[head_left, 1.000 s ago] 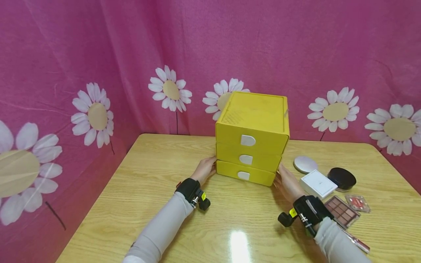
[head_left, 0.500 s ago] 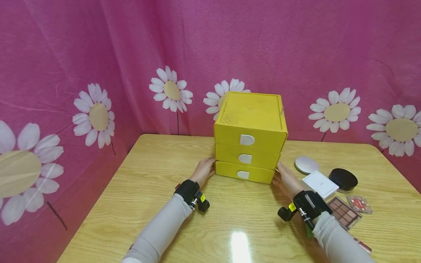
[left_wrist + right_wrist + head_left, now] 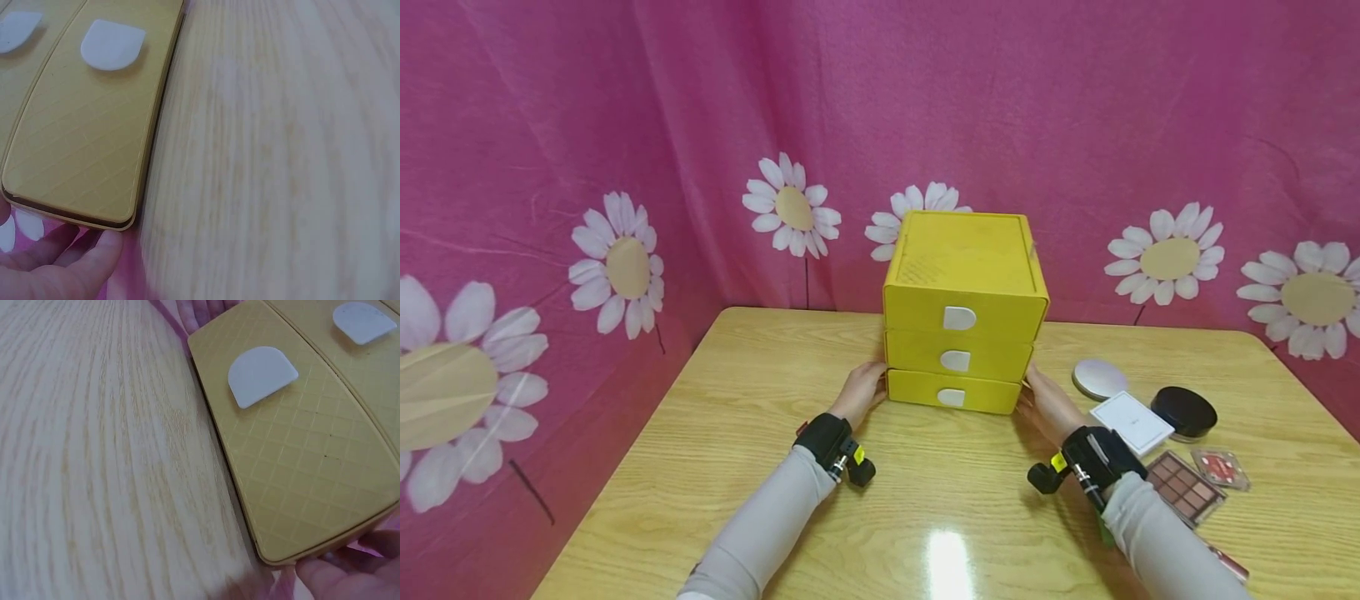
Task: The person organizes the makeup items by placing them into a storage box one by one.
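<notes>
A yellow three-drawer storage unit point(image 3: 964, 300) with white tab pulls stands on the wooden table. My left hand point(image 3: 861, 392) holds its left side low down, thumb at the lower front corner in the left wrist view, where the unit's bottom drawer point(image 3: 87, 131) fills the upper left. On the opposite side, my right hand point(image 3: 1049, 405) holds the lower right side. The right wrist view shows that hand's thumb and fingers point(image 3: 350, 569) against the bottom corner. Parts of the fingers are hidden behind the unit's sides.
Right of the unit lie a round silver compact point(image 3: 1099, 379), white box point(image 3: 1132, 423), black round case point(image 3: 1183, 412), eyeshadow palette point(image 3: 1184, 487) and small red palette point(image 3: 1221, 468). A tube point(image 3: 1229, 563) shows partly behind the right forearm. A pink flowered curtain point(image 3: 1037, 108) backs the table point(image 3: 760, 375).
The unit has turned slightly so its front faces me more squarely, and has shifted a little left. Both hands have stayed on its sides and moved along with it.
</notes>
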